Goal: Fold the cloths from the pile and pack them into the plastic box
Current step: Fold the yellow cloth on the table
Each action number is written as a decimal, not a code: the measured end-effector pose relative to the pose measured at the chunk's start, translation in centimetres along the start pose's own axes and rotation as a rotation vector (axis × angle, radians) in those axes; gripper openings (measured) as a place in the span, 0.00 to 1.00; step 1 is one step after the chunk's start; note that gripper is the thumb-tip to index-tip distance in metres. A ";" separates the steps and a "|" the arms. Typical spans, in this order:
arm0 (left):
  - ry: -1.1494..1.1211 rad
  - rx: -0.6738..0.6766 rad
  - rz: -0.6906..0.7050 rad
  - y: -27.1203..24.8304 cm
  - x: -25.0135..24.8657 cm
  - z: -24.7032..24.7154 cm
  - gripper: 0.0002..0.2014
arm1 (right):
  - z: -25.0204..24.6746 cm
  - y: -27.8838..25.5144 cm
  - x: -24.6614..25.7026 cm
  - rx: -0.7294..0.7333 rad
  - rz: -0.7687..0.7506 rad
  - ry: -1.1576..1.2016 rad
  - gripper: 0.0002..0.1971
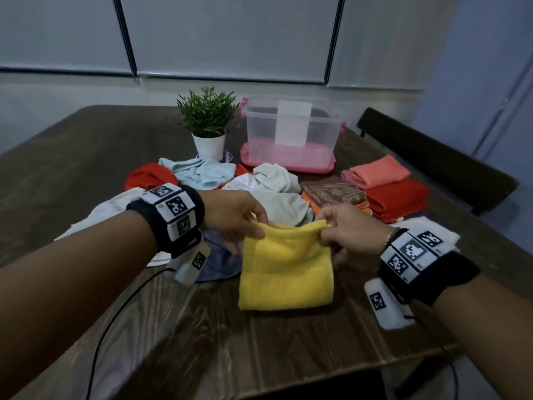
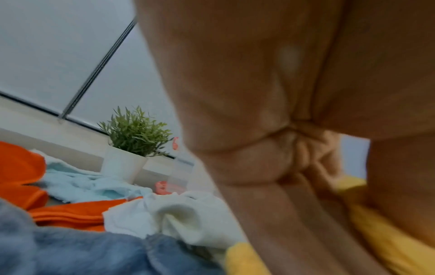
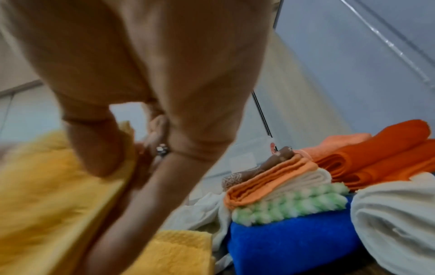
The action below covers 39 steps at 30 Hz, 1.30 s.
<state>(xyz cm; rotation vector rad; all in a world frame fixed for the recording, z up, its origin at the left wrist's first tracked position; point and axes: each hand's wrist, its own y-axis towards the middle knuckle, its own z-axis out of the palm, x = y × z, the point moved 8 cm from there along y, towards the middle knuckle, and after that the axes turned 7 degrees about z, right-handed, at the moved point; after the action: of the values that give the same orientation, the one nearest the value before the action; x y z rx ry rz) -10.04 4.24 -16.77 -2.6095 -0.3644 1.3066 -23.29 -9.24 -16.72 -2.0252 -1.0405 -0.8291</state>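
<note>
The left hand [image 1: 233,217] pinches the upper left corner of a yellow cloth [image 1: 285,272] between thumb and fingers, and the right hand [image 1: 350,232] pinches the upper right corner the same way, so the top edge is lifted while the folded lower part lies on the dark wooden table [image 1: 202,342] near its front edge. Just behind the yellow cloth lies the loose pile of cloths [image 1: 230,180], pale blue, white, red and grey-blue pieces crumpled together. At the far side of the table stands the clear plastic box [image 1: 291,131], upright and open at the top, resting on its pink lid [image 1: 288,166]; a white label is stuck to its front wall, and through the wall no cloth shows inside, only the pink of the lid beneath. To the left of the box stands a small green plant in a white pot [image 1: 208,125]. To the right of the pile sit folded cloths in stacks: a brown patterned cloth [image 1: 331,193] on top of orange, white, green and blue layers in the right wrist view, and beside it a red stack [image 1: 396,199] topped with a salmon cloth [image 1: 379,171]. A dark chair [image 1: 432,157] stands at the table's right side.
</note>
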 end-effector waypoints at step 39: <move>0.758 0.044 0.095 2.9 -1.8 6.7 0.19 | 3.4 1.4 -2.3 0.057 -0.114 -0.786 0.03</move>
<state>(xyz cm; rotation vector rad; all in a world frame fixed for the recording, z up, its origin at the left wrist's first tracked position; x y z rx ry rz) -16.08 1.36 -20.25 -2.8536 -0.0779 0.2627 -22.45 -8.04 -20.83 -2.3010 -1.5798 -0.0123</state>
